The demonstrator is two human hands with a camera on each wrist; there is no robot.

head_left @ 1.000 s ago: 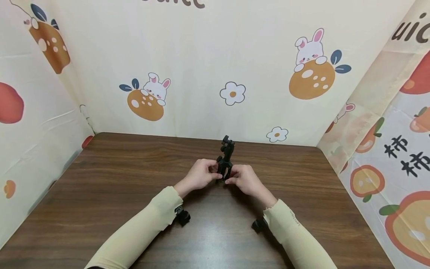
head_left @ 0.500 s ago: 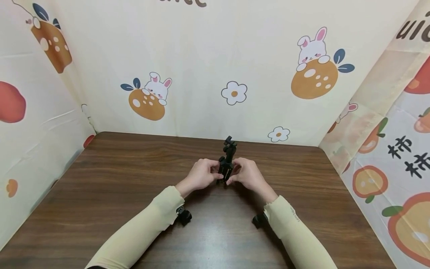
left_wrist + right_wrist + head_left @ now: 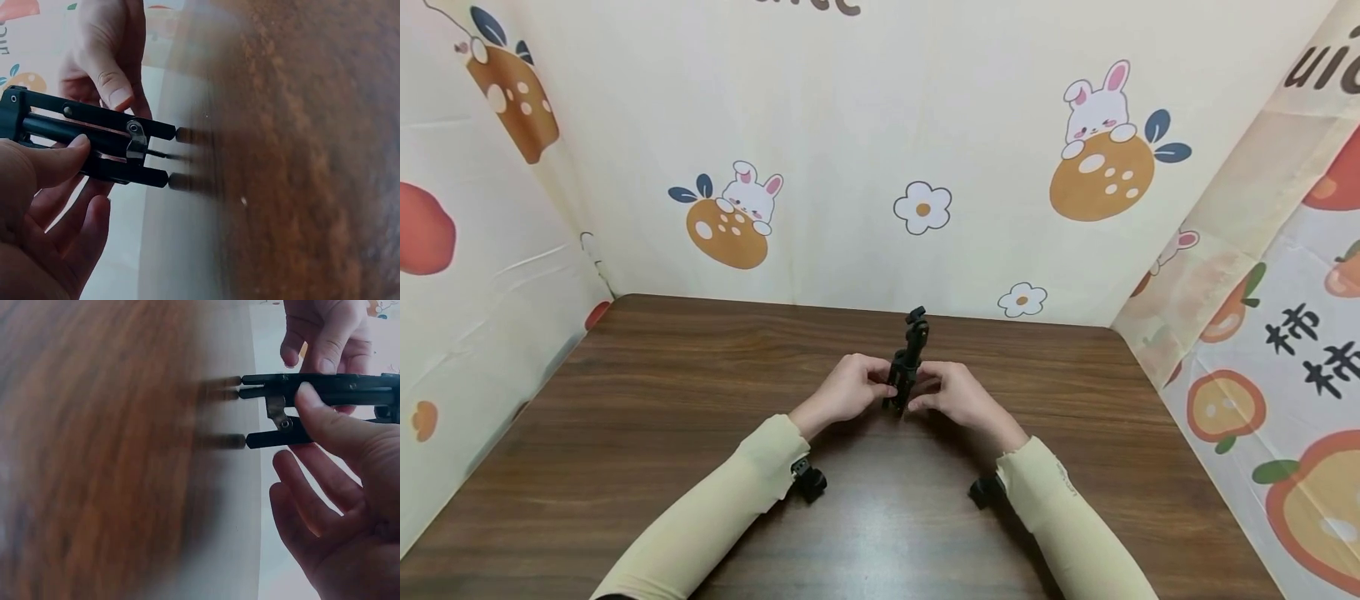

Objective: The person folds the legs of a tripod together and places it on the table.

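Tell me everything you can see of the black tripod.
The tripod is matte black, plastic or metal by its look, with a jointed top, slim legs close together and a silvery bracket low down between them. It stands about upright, feet on the glossy wooden table. The left hand pinches it from one side; the right hand is at the other, contact hard to judge.

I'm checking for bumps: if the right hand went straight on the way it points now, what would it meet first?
The black tripod, just ahead of the right hand and perhaps touching it; depth is unclear. Beyond it, roughly in line, is the left hand.
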